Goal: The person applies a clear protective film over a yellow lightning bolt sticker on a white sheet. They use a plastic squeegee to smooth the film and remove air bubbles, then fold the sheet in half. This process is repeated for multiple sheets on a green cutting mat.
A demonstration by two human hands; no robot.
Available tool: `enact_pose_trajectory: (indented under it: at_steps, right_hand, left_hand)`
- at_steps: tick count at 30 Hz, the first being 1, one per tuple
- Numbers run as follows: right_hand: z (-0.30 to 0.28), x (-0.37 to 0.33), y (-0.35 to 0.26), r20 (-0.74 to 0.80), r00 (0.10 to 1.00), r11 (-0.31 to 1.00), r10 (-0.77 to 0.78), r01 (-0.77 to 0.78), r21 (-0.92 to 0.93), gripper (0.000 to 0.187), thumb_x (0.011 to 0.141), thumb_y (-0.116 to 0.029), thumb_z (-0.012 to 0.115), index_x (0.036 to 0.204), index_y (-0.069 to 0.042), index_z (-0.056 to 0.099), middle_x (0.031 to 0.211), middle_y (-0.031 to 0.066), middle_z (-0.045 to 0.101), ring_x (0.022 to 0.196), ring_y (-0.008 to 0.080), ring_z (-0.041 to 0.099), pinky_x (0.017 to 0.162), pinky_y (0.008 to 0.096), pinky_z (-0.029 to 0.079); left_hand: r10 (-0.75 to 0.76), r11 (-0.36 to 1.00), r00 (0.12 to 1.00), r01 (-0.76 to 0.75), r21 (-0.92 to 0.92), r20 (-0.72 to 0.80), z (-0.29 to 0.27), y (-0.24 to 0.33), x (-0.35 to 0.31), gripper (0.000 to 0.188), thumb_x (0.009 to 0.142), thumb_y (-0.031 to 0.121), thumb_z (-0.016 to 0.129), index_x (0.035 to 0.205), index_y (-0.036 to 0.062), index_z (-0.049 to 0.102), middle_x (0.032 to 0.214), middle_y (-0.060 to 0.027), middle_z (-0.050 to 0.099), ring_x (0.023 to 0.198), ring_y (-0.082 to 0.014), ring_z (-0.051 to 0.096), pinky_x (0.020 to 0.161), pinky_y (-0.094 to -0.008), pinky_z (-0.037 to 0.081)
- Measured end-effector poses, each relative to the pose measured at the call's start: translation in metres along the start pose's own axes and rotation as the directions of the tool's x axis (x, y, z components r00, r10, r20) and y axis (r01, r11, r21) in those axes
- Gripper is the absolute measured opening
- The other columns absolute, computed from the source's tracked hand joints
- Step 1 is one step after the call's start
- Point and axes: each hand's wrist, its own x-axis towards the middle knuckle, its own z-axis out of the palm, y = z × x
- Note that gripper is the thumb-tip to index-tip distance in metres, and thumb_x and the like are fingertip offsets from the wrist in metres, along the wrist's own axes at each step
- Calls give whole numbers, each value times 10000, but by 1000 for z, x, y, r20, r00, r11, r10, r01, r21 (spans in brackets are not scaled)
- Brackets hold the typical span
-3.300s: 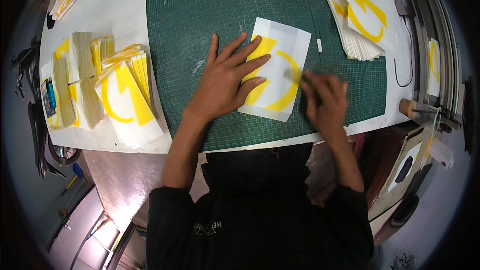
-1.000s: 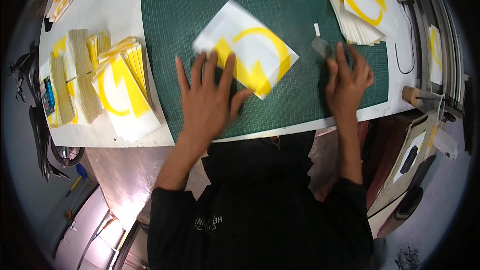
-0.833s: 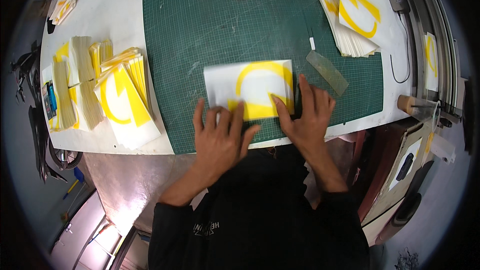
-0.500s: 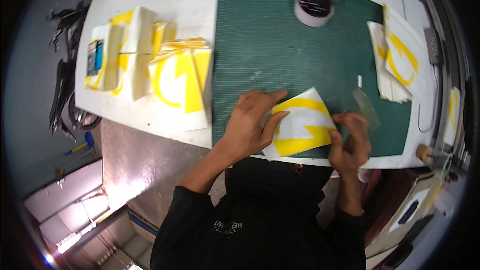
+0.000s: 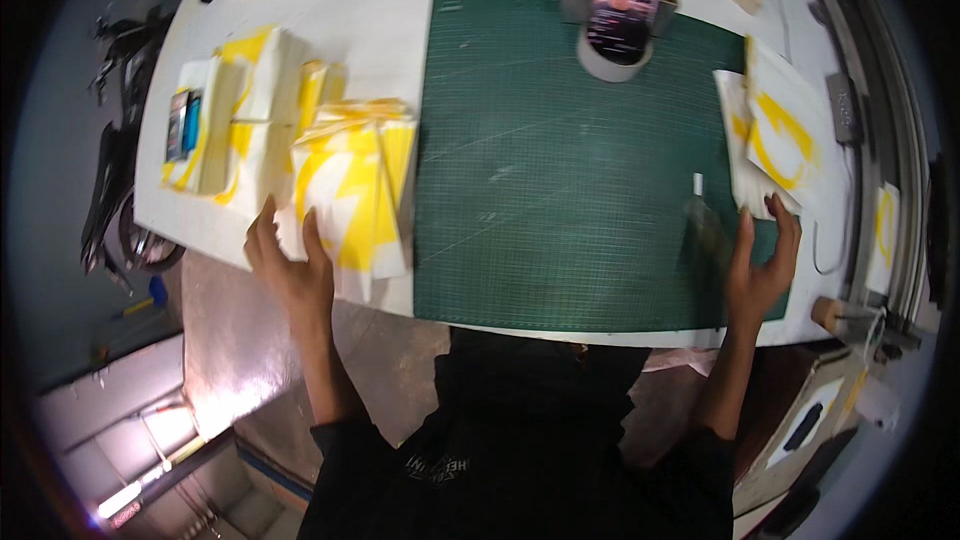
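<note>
My left hand is at the left near edge of the table, fingers apart and holding nothing. Just beyond it lies a pile of white sheets with yellow print, the top ones fanned a little. My right hand has its thumb and fingers spread at the near end of another stack of yellow-printed white sheets. Whether its fingertips touch that stack, I cannot tell. Between the hands lies a green cutting mat. A translucent strip, partly blurred, rests on the mat beside my right hand.
A lit phone leans upright above a white tape roll at the mat's far edge. Thick bundles of printed sheets stand at the left, a small blue and black pack on one. A black adapter lies far right.
Both hands have parted from the sheet in the middle. The left hand moved left to the pile, and the sheet is gone from the mat. The right hand shifted right to the other stack.
</note>
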Motion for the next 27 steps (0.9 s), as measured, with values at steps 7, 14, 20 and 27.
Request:
enact_pose_trajectory:
  at_steps: [7, 14, 20, 27]
  right_hand:
    - [-17, 55, 57, 334, 940, 903, -72, 203, -379, 809, 889, -341, 846, 1587, -136, 492, 1519, 139, 594, 1525, 347, 425, 1273, 665, 114]
    - [-18, 25, 40, 194, 911, 845, -364, 410, -342, 385, 776, -9, 800, 1147, -102, 753, 1135, 35, 736, 1200, 266, 667, 1234, 594, 256]
    - [-9, 16, 36, -21, 939, 876, -343, 312, -367, 362, 727, 61, 752, 1051, -101, 759, 1059, 29, 739, 1006, 247, 678, 1062, 499, 370]
    - [-17, 13, 17, 104, 927, 878, -361, 375, -297, 243, 839, -72, 796, 1077, -122, 791, 1111, -2, 750, 1002, 222, 686, 1055, 522, 369]
  left_hand:
    - [92, 962, 981, -43, -269, 172, 0, 53, -25, 464, 916, 91, 809, 1340, -4, 649, 1354, -224, 648, 1312, -410, 593, 1094, -475, 488]
    - [243, 785, 945, -58, -616, 220, 5, 110, -37, 422, 884, 33, 808, 1287, -15, 691, 1375, -238, 655, 1275, -378, 640, 1087, -445, 497]
    - [444, 461, 839, 87, -883, 315, 38, 184, -35, 387, 870, 74, 842, 1232, -6, 729, 1231, -203, 746, 1149, -345, 726, 987, -421, 564]
    - [505, 336, 724, 337, -880, 470, 44, 202, -46, 385, 964, 163, 782, 1294, -22, 708, 1259, -193, 741, 1182, -297, 713, 1030, -400, 539]
